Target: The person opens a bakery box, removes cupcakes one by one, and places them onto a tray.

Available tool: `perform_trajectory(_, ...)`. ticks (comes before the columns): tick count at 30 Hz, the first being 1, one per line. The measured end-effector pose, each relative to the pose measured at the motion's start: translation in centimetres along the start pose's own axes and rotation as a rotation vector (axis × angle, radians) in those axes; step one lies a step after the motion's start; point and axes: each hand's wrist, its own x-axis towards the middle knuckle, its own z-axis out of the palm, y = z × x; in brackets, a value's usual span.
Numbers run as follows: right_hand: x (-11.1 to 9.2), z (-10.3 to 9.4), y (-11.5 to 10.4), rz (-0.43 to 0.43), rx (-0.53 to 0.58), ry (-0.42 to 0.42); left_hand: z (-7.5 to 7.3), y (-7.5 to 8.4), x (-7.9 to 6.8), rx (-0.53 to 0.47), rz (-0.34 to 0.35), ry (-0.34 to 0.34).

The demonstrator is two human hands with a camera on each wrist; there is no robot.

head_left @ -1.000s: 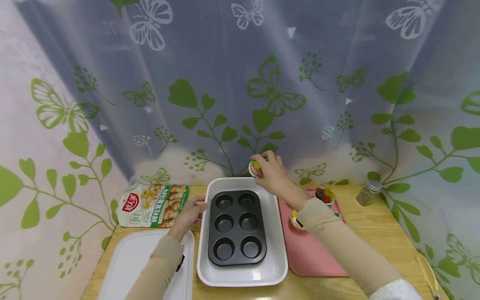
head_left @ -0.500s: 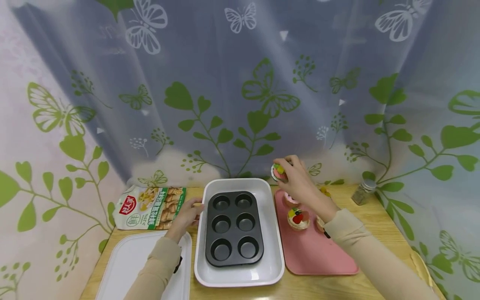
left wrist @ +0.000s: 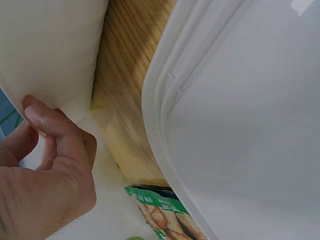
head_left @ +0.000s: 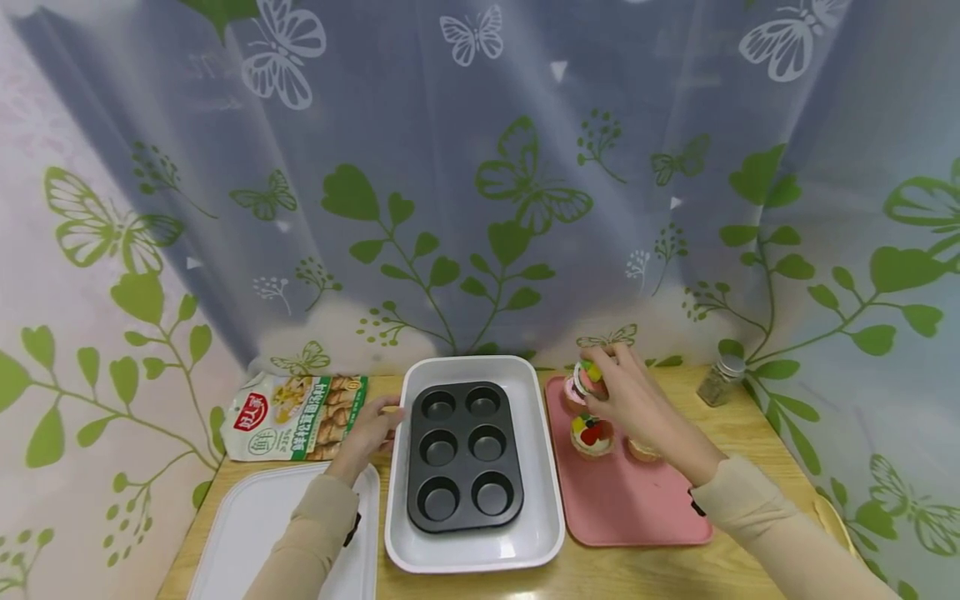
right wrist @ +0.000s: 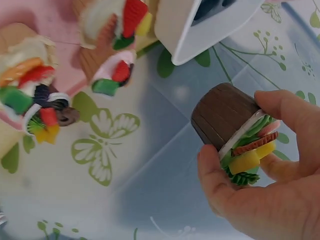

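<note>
My right hand (head_left: 633, 400) holds a cupcake (right wrist: 225, 120) with a dark brown base and a colourful fruit topping, gripped between thumb and fingers. It is above the back left of the pink tray (head_left: 630, 508). Beneath the hand stand a strawberry-topped cupcake (head_left: 591, 442) and a pale cupcake (head_left: 642, 452) partly covered by the arm. A pink-rimmed cupcake (head_left: 573, 395) sits just behind the held one. My left hand (left wrist: 55, 165) pinches the rim of the white tub (head_left: 536, 433) at its left side. Inside that tub lies a black muffin pan (head_left: 462, 468), its cups bare.
Left of the tub lies a white tray (head_left: 251, 517), partly under my left forearm. A printed food packet (head_left: 300, 417) lies behind it. At the back right stands a small glass jar (head_left: 720, 382). A patterned curtain (head_left: 450, 208) hangs along the back edge.
My right hand has carried the cupcake rightward and down, from behind the tub to over the pink tray. The left hand has stayed at the tub's rim.
</note>
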Motion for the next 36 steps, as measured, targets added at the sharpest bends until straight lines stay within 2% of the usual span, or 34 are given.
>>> perform_trajectory(9,-3.6,1.7,1.4,-0.037,-0.1,0.032,0.1,0.1,0.0,0.0,-0.009,0.004)
perform_trajectory(16,-5.8,2.9,1.9,-0.024,-0.094,0.014,0.1,0.1,0.0,-0.004,-0.018,0.005)
perform_trajectory(22,-7.3,3.8,1.5,0.013,-0.09,-0.037,0.2,0.0,0.0,-0.007,-0.018,0.006)
perform_trajectory(28,-8.7,5.7,1.7,0.028,-0.084,-0.093,0.3,-0.1,0.1,-0.02,-0.022,0.0)
perform_trajectory(36,-9.9,7.7,1.5,0.09,-0.061,-0.167,0.2,0.1,0.1,-0.02,-0.025,0.006)
